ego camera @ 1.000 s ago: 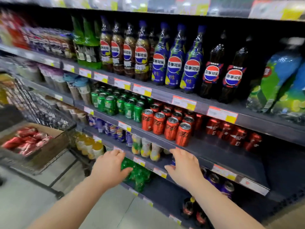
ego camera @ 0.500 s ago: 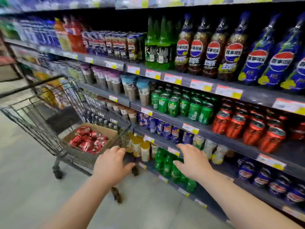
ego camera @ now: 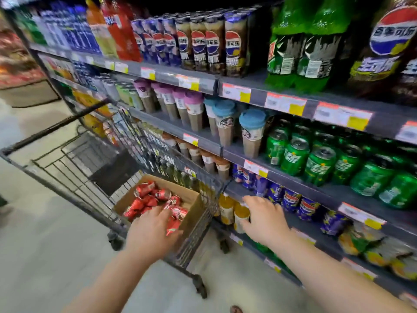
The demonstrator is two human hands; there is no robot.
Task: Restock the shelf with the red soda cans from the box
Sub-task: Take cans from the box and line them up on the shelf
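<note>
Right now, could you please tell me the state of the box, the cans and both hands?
Box: open-topped, in the cart.
Red soda cans: lying loose inside the box.
Left hand: open, over the cans.
Right hand: open, empty, before the shelf.

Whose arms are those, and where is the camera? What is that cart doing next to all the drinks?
Those arms belong to the person wearing the camera on their head, so you see what they see, looking down. A shopping cart carries a cardboard box full of red soda cans. The left hand reaches over the cans with fingers spread; the picture is too blurry to tell if it touches one. The right hand is open in front of the shelves, holding nothing. The shelves carry green cans and cups with blue lids.
</note>
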